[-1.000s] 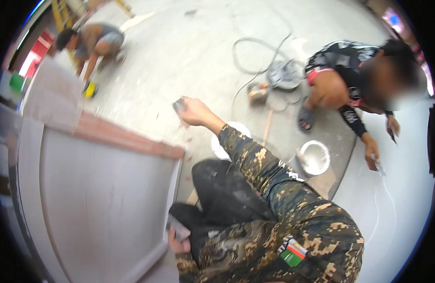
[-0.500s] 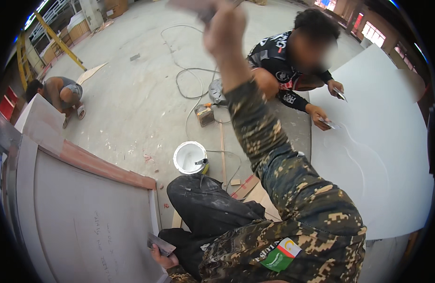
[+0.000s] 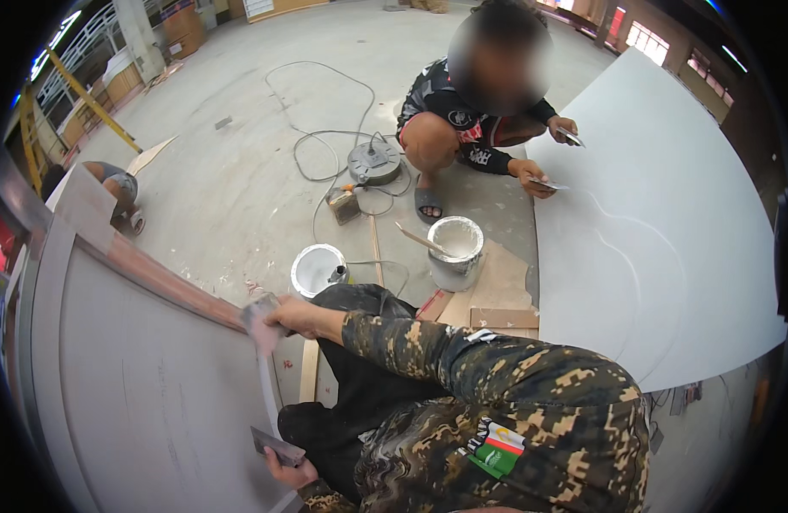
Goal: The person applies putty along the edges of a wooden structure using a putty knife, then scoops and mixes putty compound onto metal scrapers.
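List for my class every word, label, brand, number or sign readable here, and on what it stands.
None reads clearly.
Camouflage shirt: lettering beside a coloured patch, too creased.
Grey panel: faint handwriting-like marks, too blurred.
Co-worker's black top: white lettering, emblem, too small.
Floor: red marks, too small to tell.

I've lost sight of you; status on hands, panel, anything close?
Right hand gripping scraper at reddish edge of grey panel, contact unclear. Left hand holding second scraper, lower down. White bucket just beyond right hand.
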Demonstrator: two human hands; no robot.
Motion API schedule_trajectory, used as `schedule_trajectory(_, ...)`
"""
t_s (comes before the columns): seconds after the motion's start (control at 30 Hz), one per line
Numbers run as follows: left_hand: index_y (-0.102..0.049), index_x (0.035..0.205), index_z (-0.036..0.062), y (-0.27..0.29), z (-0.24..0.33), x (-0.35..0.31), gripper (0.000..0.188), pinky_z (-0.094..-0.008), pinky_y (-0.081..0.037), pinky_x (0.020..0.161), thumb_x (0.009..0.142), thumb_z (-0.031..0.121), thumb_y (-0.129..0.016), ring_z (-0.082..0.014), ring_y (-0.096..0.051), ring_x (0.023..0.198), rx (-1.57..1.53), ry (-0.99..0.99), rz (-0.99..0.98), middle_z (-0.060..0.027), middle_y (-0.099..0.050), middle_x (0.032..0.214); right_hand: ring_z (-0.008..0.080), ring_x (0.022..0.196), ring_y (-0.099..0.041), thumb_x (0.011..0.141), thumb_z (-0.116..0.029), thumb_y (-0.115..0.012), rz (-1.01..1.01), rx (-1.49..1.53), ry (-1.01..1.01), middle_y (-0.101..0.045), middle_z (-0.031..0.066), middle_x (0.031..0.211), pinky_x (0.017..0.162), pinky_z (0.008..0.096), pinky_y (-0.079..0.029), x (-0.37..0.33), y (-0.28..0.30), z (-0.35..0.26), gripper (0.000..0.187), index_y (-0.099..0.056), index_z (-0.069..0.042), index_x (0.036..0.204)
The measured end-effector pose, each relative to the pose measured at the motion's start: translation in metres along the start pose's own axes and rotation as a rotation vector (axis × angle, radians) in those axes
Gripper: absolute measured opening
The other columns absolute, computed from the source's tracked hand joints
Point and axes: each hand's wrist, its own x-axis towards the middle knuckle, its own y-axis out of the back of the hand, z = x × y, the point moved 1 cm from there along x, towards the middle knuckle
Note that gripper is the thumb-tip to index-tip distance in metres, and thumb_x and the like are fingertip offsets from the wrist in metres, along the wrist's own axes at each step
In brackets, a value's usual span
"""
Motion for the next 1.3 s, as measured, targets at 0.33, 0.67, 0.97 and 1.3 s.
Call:
schedule_trajectory(0.33,-0.059,0.103,0.0094,-0.003,-0.007,0.008,0.026,-0.0253,-0.035,0.046,0.096,0.034,-0.064,-0.0117,-0.049,0.055,-0.058,0.032,0.066,0.0011,-0.051,0.072,0.0172,0.08,-0.063,0.084,-0.012,-0.064,0.057,-0.371,0.012,-0.067,0.0098,0.091,0.071,0.0323,-0.051,-0.032,-0.027,0.001,0.032,-0.063,0.004,0.111)
schedule_trajectory(0.67,-0.046,0.08,0.0079,-0.109,-0.047,0.134,0.041,-0.0257,-0.03,0.045,0.102,0.043,-0.05,-0.0138,-0.044,0.047,-0.505,0.208,-0.791,-0.0067,-0.049,0.058,0.0454,0.089,-0.062,0.089,-0.013,-0.057,-0.047,-0.66,0.266,-0.065,0.0262,0.091,0.079,0.0462,-0.05,0.048,-0.004,-0.013,0.022,-0.062,0.003,0.104)
schedule_trajectory(0.97,-0.038,0.065,0.0115,-0.356,0.041,0.122,0.04,-0.0259,-0.018,0.035,0.1,0.027,-0.05,-0.0118,-0.036,0.03,-0.608,0.583,-1.06,-0.0042,-0.045,0.042,0.0455,0.093,-0.062,0.093,-0.018,-0.057,0.016,-0.705,0.05,-0.066,0.0273,0.097,0.08,0.0492,-0.05,0.077,-0.003,-0.098,0.025,-0.064,0.0,0.109)
schedule_trajectory(1.3,-0.04,0.075,0.0151,-0.653,0.301,-0.009,0.026,-0.0218,-0.02,0.037,0.096,0.015,-0.055,-0.0058,-0.029,0.034,-0.441,0.748,-0.902,0.0044,-0.033,0.045,0.019,0.07,-0.064,0.083,-0.02,-0.062,0.676,-0.209,-0.311,-0.068,0.0128,0.08,0.061,0.0344,-0.051,-0.086,-0.055,-0.247,0.028,-0.068,0.003,0.098)
